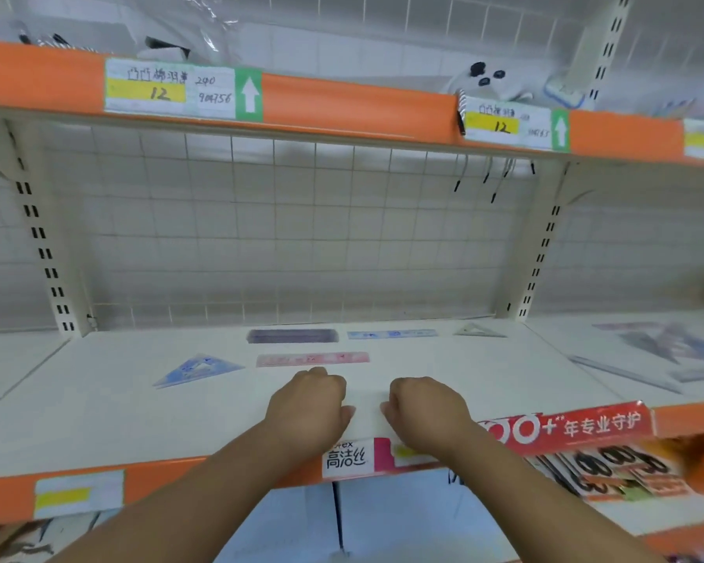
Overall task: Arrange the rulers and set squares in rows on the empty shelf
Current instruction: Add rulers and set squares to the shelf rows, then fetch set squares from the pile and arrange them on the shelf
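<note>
Shelf status: two rows are started. The back row holds a purple ruler, a blue ruler and a clear set square. The second row holds a blue set square and a pink ruler.

Your left grip and right grip rest on the shelf front, near the pink ruler, fingers curled under and thumbs pointing at each other. I cannot tell whether they pinch anything; a clear piece would hardly show against the white shelf.

Recommendation: if you hold a piece, lay it flat, parallel to the pink ruler with ends aligned. Then lift both grips straight off so it does not skid.

Not verifiable: your fingertips are hidden under the knuckles. The stock on the shelf to your right is blurred and cut off by the frame edge.
</note>
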Available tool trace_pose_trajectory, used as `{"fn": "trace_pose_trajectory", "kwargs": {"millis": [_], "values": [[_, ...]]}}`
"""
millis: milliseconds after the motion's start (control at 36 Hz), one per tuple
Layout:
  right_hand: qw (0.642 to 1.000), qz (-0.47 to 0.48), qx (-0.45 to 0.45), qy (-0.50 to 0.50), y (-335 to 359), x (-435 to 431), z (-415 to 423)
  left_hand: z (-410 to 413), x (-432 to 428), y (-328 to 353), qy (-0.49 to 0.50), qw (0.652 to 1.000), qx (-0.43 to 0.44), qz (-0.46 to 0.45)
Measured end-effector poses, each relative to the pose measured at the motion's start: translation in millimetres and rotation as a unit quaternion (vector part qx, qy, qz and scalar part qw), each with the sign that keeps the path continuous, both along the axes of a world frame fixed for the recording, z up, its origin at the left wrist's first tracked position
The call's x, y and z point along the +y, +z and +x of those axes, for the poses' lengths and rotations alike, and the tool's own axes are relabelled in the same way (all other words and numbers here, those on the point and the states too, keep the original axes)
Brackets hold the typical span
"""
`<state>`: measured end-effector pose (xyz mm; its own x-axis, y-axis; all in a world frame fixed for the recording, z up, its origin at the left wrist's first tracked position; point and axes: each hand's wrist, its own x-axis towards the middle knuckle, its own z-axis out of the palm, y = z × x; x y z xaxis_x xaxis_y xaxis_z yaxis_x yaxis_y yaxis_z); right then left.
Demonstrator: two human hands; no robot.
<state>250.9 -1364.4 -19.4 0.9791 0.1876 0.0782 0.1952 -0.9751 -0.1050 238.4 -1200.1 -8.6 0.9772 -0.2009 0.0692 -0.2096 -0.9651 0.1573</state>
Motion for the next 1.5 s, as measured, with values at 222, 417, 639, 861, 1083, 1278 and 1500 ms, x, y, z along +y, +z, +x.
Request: {"fn": "trace_pose_trajectory", "kwargs": {"millis": [222, 417, 639, 861, 1083, 1278, 1500], "values": [[1.000, 0.010, 0.002, -0.027, 7, -57, -10, -1, -60, 9, -0.033, 0.999, -0.002, 0.012], [0.999, 0.008, -0.001, -0.046, 17, -141, -19, 0, -145, 15, -0.056, 0.998, -0.007, 0.015], [0.997, 0.026, 0.013, -0.073, 19, -257, -35, -6, -259, 11, -0.081, 0.997, -0.003, 0.013], [0.996, 0.022, 0.023, -0.086, 8, -362, -57, -21, -363, 2, -0.111, 0.994, -0.001, 0.014], [0.995, 0.039, 0.034, -0.086, 5, -432, -61, -28, -428, 4, -0.129, 0.992, 0.002, 0.017], [0.992, 0.041, 0.027, -0.112, -1, -468, -55, -9, -468, 4, -0.151, 0.988, 0.000, 0.039], [0.990, 0.027, 0.014, -0.140, 0, -515, -28, 34, -526, 2, -0.179, 0.983, 0.012, 0.026]]}}
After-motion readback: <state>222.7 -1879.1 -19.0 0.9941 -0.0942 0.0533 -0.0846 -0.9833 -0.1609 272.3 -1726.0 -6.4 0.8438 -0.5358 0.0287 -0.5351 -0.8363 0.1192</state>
